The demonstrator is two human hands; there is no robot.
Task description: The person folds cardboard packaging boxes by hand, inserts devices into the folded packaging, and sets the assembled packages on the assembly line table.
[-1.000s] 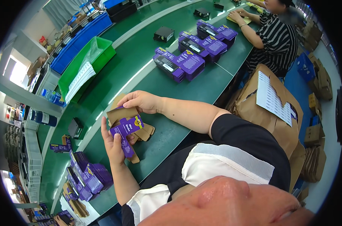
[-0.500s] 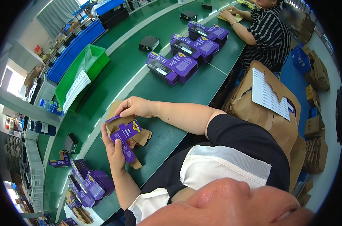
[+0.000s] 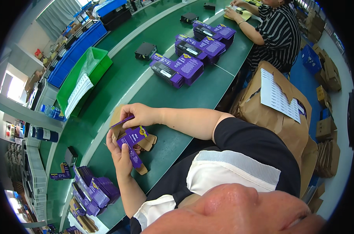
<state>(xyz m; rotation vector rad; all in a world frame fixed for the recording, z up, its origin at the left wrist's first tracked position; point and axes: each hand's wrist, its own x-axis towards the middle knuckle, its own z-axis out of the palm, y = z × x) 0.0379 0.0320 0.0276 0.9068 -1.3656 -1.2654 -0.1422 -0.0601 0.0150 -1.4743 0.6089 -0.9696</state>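
Both hands hold a partly folded purple cardboard box (image 3: 132,137), brown on its inside, just above the green table. My left hand (image 3: 120,158) grips its lower left part, the thumb lying on the purple face. At the box's upper end, my right hand (image 3: 137,115) pinches a raised purple flap between thumb and fingers. Brown cardboard flaps (image 3: 149,143) stick out at the right, beside and below the box. Part of the left fingers is hidden behind the cardboard.
Stacked flat purple boxes (image 3: 188,68) lie farther along the table, with another pile (image 3: 93,189) at lower left. Black devices (image 3: 146,50) sit on the green conveyor. Beyond is a green bin (image 3: 105,62). A large brown paper sack (image 3: 251,91) stands at right, near a seated co-worker (image 3: 276,37).
My right fingers have bent the upper flap and shifted slightly downward; the left fingers have curled in a little. The black devices have slid along the conveyor toward the lower left.
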